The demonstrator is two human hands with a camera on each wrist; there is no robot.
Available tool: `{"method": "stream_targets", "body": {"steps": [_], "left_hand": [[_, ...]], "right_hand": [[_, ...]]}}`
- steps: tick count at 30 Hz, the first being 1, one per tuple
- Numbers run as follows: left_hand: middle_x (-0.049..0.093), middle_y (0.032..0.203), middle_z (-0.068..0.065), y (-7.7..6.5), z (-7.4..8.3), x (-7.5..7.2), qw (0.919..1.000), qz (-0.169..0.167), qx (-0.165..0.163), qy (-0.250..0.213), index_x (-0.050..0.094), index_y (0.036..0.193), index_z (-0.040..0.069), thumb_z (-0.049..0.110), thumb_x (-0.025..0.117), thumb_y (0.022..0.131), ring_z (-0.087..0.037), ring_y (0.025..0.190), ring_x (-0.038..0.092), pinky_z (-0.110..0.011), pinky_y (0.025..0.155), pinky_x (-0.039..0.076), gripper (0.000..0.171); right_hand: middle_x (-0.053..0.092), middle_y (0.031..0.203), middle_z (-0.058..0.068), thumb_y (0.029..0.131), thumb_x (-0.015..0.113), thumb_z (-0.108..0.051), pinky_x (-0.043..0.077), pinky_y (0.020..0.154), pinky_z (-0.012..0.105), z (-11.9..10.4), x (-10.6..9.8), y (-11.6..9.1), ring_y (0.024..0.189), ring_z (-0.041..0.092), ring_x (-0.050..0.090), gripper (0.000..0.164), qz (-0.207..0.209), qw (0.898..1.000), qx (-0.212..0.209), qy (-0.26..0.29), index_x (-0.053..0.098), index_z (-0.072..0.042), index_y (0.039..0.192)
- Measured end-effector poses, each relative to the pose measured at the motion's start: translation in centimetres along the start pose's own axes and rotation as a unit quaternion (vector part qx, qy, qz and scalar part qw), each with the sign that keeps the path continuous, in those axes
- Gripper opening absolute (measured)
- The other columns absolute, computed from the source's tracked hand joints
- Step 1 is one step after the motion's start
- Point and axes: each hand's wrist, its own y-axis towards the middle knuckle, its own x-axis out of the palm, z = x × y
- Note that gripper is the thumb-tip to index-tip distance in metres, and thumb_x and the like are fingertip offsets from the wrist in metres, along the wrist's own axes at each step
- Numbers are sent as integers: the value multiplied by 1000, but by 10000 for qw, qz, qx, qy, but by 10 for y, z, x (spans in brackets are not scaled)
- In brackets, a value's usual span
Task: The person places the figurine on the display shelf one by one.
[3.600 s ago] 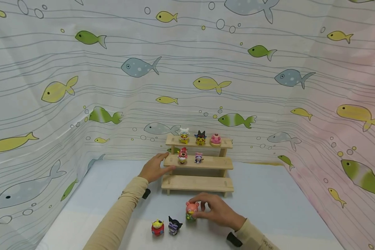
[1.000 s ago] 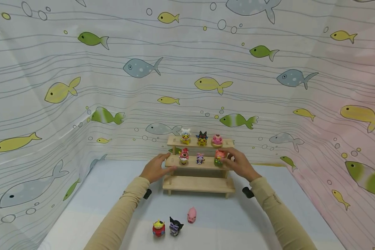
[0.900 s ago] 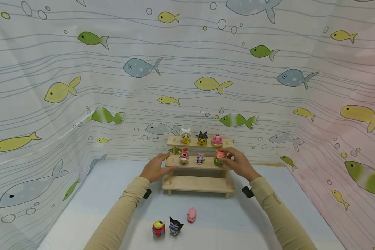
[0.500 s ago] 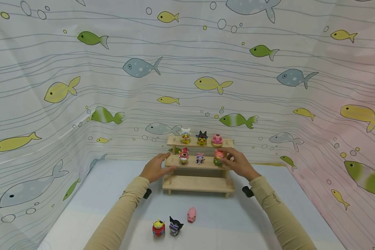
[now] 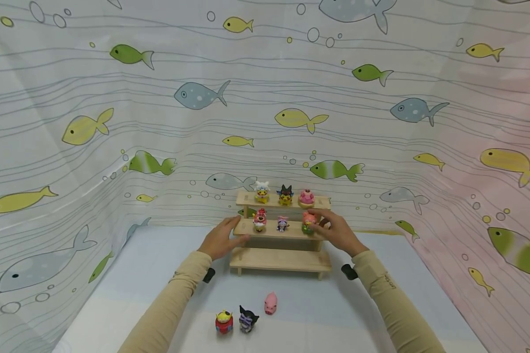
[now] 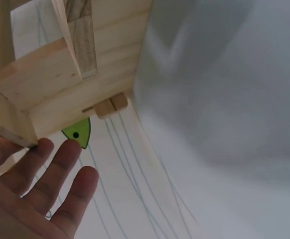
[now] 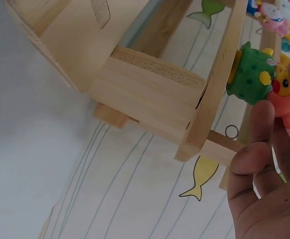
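Observation:
My right hand [image 5: 339, 231] pinches a pink-headed toy figurine [image 5: 308, 222] with a green body at the right end of the middle shelf. In the right wrist view, thumb and fingers are at its pink part, and its green body [image 7: 253, 73] with yellow spots is close over the shelf board. At the stand's left side my left hand [image 5: 220, 239] grips the end of the middle shelf of the wooden three-tier stand [image 5: 280, 260], thumb in front. The same shelf bears a red-and-pink bear figurine [image 5: 259, 220] and a small purple-and-white figurine [image 5: 282, 224].
On the top shelf stand a white-hatted yellow figurine [image 5: 262, 192], a dark-eared one [image 5: 285, 195] and a pink one [image 5: 306, 198]. Nearer on the white table [image 5: 335, 314] are a pink pig [image 5: 271, 303], a black-and-purple figurine [image 5: 248, 319] and a red-and-yellow figurine [image 5: 224, 322].
Since the earliest frame, my right hand has carried the pink-and-green figurine from the table up to the middle shelf. The pink pig now shows. Over the last second the figurine shifts slightly left.

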Motion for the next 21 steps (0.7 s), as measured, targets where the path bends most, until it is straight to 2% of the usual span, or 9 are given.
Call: {"method": "stream_targets", "body": {"steps": [5, 9, 15, 21], "left_hand": [[34, 160, -21, -10, 8, -4, 9997, -91, 151, 182, 28, 160, 6, 62, 64, 93, -44, 139, 42, -59, 109, 41, 95], [30, 161, -22, -19, 15, -8, 9996, -115, 127, 237, 25, 160, 3, 56, 69, 92, -45, 141, 40, -58, 111, 39, 97], [35, 159, -22, -32, 19, -13, 9989, -85, 67, 445, 25, 160, 1, 57, 71, 91, -44, 137, 45, -58, 109, 41, 99], [39, 156, -24, -47, 15, -14, 9980, -338, -85, 536, 26, 159, -1, 62, 70, 89, -45, 135, 46, -59, 109, 41, 104]], "right_hand": [[64, 124, 4, 94, 76, -23, 55, 71, 37, -1, 0, 0, 94, 23, 65, 51, 43, 10000, -36, 38, 60, -20, 142], [63, 126, 4, 94, 76, -25, 55, 72, 37, -2, -1, -1, 95, 24, 65, 51, 19, 10000, -18, 62, 60, -21, 143], [62, 126, 4, 95, 75, -30, 55, 70, 37, -3, -3, -3, 97, 24, 65, 51, 53, 9999, 11, 92, 60, -23, 143], [61, 135, 8, 94, 74, -35, 53, 67, 37, -10, -6, -7, 97, 24, 64, 51, 176, 9998, 36, 94, 60, -27, 142]]}}
